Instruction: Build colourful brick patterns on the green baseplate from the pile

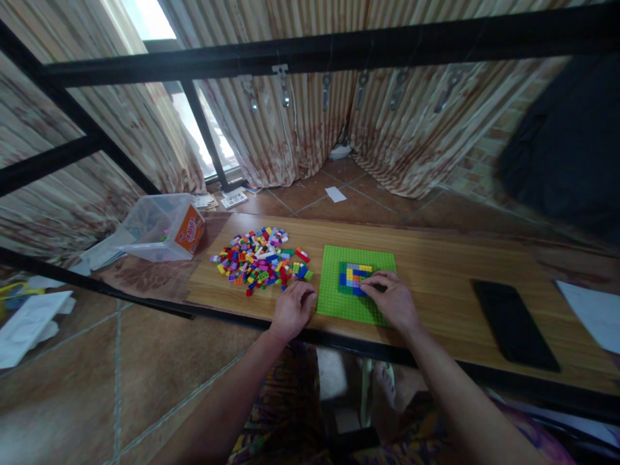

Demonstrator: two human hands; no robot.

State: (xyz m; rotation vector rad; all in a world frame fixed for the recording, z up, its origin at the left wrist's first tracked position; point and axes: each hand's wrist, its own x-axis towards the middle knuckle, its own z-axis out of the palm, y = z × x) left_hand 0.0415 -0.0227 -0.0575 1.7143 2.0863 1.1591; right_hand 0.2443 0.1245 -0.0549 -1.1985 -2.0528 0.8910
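A bright green studded baseplate (330, 300) lies flat on the wooden table. Near its middle stands a square build of toy bricks (349, 278) in green, blue, yellow and grey. My right hand (390, 297) reaches over the plate, thumb and fingertips pinched together at the right side of the build; whatever they grip is hidden. Left of the plate, my left hand (293, 309) rests at the table's front edge with its fingers curled in, and I cannot make out anything in them. Just beyond it spreads a pile of loose, mixed-colour bricks (261, 255).
A clear plastic bin (157, 229) with an orange label stands past the pile on the left. To the right, a black phone-like slab (516, 323) lies on the table (436, 271). A black metal rail (310, 55) crosses above, with curtains behind.
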